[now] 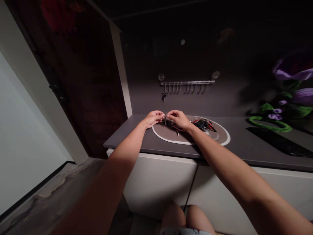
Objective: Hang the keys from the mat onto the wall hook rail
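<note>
My left hand (154,118) and my right hand (179,118) meet fingertip to fingertip above the left part of an oval mat (168,140). Both are closed in a pinch on a small metal key ring, with a thin key (165,120) hanging between them. The ring itself is mostly hidden by the fingers. To the right of my right wrist lies a pile of keys and key fobs (202,124), some with red and black parts. Another loose key (178,133) rests on the mat just below my right hand.
A clear hook rail (188,83) is fixed to the wall behind, with a dark key (165,96) hanging at its left end. Purple flowers (303,96) and a long black object (281,142) occupy the counter's right. A dark door (80,81) stands left.
</note>
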`<state>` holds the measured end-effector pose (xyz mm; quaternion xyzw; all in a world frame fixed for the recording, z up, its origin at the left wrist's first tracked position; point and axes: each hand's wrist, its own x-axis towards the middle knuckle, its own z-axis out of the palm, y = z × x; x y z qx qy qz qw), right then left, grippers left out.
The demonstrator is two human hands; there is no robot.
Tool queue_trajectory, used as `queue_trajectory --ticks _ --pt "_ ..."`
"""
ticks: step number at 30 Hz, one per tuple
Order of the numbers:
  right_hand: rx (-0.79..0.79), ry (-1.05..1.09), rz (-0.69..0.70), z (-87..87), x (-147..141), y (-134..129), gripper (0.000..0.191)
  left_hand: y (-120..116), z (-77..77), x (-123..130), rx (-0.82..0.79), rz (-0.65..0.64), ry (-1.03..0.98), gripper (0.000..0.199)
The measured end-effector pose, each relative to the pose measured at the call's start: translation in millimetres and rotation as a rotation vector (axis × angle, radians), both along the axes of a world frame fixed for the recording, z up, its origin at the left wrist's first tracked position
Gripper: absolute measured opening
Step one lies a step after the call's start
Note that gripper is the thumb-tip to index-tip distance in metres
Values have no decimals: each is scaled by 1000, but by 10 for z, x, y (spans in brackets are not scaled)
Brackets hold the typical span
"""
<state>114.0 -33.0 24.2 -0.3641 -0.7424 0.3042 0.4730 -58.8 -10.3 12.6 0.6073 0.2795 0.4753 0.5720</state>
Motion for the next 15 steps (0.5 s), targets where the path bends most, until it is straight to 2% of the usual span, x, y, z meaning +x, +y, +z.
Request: queue_trajectory --ticks 6,10,15 --pt "0 62 34 -11 16 70 30 -2 4 27 12 19 -10 39" --pt "-87 197 80 0 3 81 32 30 -8 39 41 47 -8 41" --pt "-172 356 68 73 -18 77 36 75 -27 69 141 192 73 34"
